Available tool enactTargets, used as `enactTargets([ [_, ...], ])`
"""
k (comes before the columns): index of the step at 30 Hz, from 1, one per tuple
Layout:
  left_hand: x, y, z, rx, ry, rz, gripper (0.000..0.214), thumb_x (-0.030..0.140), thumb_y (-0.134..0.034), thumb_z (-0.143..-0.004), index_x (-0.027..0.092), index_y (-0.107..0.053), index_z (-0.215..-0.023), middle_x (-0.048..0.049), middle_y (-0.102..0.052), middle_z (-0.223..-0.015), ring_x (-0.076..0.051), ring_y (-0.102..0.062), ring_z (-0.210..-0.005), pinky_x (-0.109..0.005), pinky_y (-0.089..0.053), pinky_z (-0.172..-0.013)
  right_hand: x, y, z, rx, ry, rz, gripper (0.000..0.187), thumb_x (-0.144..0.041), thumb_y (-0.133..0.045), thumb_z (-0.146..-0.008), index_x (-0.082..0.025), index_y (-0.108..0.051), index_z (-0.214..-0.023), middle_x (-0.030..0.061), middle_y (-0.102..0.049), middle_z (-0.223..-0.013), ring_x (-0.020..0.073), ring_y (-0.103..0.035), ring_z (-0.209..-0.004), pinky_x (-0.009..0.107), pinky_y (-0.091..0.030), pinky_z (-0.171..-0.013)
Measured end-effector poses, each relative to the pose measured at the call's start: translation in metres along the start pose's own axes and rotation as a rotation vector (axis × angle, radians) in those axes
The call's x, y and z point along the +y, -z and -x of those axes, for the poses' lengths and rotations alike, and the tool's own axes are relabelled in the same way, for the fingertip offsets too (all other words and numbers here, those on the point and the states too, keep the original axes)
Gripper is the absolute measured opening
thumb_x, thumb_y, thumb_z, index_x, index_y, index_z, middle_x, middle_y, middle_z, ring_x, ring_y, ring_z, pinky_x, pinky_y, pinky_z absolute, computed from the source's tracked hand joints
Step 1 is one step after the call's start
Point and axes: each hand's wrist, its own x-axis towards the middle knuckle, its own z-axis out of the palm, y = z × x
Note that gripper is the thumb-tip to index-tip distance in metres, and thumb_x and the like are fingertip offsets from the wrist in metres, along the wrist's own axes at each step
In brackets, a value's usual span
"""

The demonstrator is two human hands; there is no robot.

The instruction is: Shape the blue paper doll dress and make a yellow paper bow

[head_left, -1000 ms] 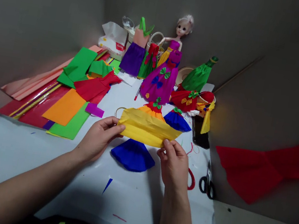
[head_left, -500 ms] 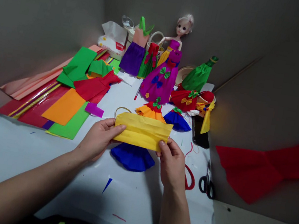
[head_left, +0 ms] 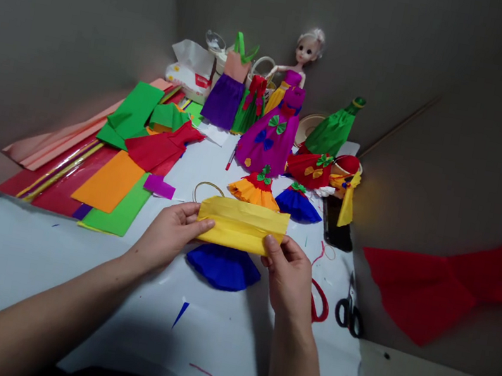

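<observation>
I hold a folded strip of yellow crepe paper [head_left: 242, 226] flat between both hands, a little above the white table sheet [head_left: 75, 261]. My left hand [head_left: 169, 235] pinches its left end, thumb on top. My right hand [head_left: 288, 276] pinches its right end. Just under the strip lies a blue pleated paper skirt [head_left: 223, 268]. Beyond it sit an orange and yellow paper dress [head_left: 255, 188] and a small blue dress [head_left: 297, 202].
Coloured paper sheets [head_left: 110, 180] are stacked at the left. Several paper dresses and a doll [head_left: 301, 61] stand at the back. Black scissors [head_left: 348, 310] and red-handled scissors [head_left: 321, 299] lie right of my hand. A large red paper sheet [head_left: 447, 282] lies far right.
The yellow paper has become narrower and more compact, folded down from a wider sheet. Both hands moved slightly closer together.
</observation>
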Motion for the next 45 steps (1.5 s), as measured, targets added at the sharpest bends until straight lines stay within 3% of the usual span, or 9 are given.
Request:
enactTargets([
  [15, 0.002, 0.008, -0.003, -0.084, 0.061, 0.009, 0.057, 0.023, -0.090, -0.056, 0.012, -0.064, -0.106, -0.0081, -0.078, -0.090, -0.020, -0.075, -0.080, -0.026, -0.058, -0.075, -0.003, 0.002, -0.003, -0.061, -0.086, -0.136, 0.021, -0.036, -0.081, -0.074, -0.022, -0.071, -0.086, -0.0021, -0.064, -0.078, 0.0097, -0.049, -0.062, 0.024, -0.040, -0.058],
  [19, 0.001, 0.009, -0.006, -0.108, 0.055, -0.016, 0.055, 0.024, -0.089, -0.059, 0.013, -0.063, -0.106, -0.0076, -0.078, -0.091, -0.021, -0.075, -0.084, -0.028, -0.058, -0.079, -0.004, 0.001, -0.005, -0.061, -0.084, -0.099, 0.023, -0.037, -0.081, -0.073, -0.021, -0.072, -0.087, -0.0016, -0.064, -0.077, 0.0101, -0.051, -0.063, 0.023, -0.040, -0.057],
  [23, 0.005, 0.011, -0.011, -0.055, 0.029, -0.036, 0.050, 0.021, -0.089, -0.057, 0.013, -0.065, -0.101, -0.0058, -0.077, -0.089, -0.020, -0.074, -0.082, -0.026, -0.058, -0.075, -0.005, 0.002, -0.006, -0.070, -0.040, -0.014, 0.028, -0.042, -0.079, -0.075, -0.022, -0.071, -0.093, -0.0002, -0.066, -0.082, 0.0115, -0.055, -0.067, 0.024, -0.043, -0.059],
  [27, 0.017, 0.029, -0.017, 0.096, -0.063, -0.004, 0.041, 0.012, -0.085, -0.058, 0.013, -0.068, -0.095, -0.0042, -0.077, -0.086, -0.014, -0.072, -0.073, -0.018, -0.057, -0.065, -0.009, 0.010, -0.003, -0.030, 0.032, 0.162, 0.036, -0.048, -0.074, -0.079, -0.022, -0.068, -0.104, 0.0048, -0.069, -0.099, 0.0179, -0.062, -0.087, 0.027, -0.049, -0.068],
  [29, 0.023, 0.041, -0.020, 0.137, -0.092, 0.053, 0.039, 0.008, -0.080, -0.063, 0.013, -0.069, -0.101, -0.0053, -0.077, -0.095, -0.014, -0.073, -0.079, -0.018, -0.059, -0.069, -0.009, 0.016, -0.001, -0.013, 0.050, 0.275, 0.039, -0.049, -0.073, -0.079, -0.021, -0.066, -0.106, 0.0067, -0.070, -0.100, 0.0202, -0.064, -0.092, 0.030, -0.051, -0.073],
  [36, 0.015, 0.065, -0.032, 0.110, -0.077, 0.114, 0.042, 0.001, -0.072, -0.069, 0.011, -0.069, -0.109, -0.0113, -0.074, -0.113, -0.018, -0.073, -0.091, -0.017, -0.061, -0.072, 0.006, 0.027, 0.004, -0.139, 0.043, 0.760, 0.028, -0.040, -0.062, -0.087, -0.022, -0.063, -0.109, 0.0066, -0.070, -0.104, 0.0224, -0.065, -0.091, 0.038, -0.051, -0.082],
  [41, 0.008, 0.069, -0.038, 0.118, -0.109, 0.162, 0.043, 0.001, -0.073, -0.068, 0.011, -0.069, -0.109, -0.0124, -0.072, -0.119, -0.021, -0.072, -0.102, -0.016, -0.060, -0.077, 0.010, 0.018, 0.002, -0.181, 0.116, 1.012, 0.017, -0.036, -0.058, -0.091, -0.023, -0.067, -0.094, 0.0062, -0.068, -0.096, 0.0243, -0.062, -0.094, 0.039, -0.046, -0.085],
  [45, 0.006, 0.073, -0.040, 0.141, -0.105, 0.165, 0.042, 0.001, -0.072, -0.068, 0.013, -0.069, -0.108, -0.0116, -0.072, -0.121, -0.022, -0.071, -0.105, -0.016, -0.060, -0.076, 0.009, 0.008, -0.001, -0.182, 0.083, 1.177, 0.018, -0.037, -0.060, -0.091, -0.023, -0.066, -0.082, 0.0063, -0.066, -0.094, 0.0270, -0.058, -0.097, 0.040, -0.041, -0.084],
])
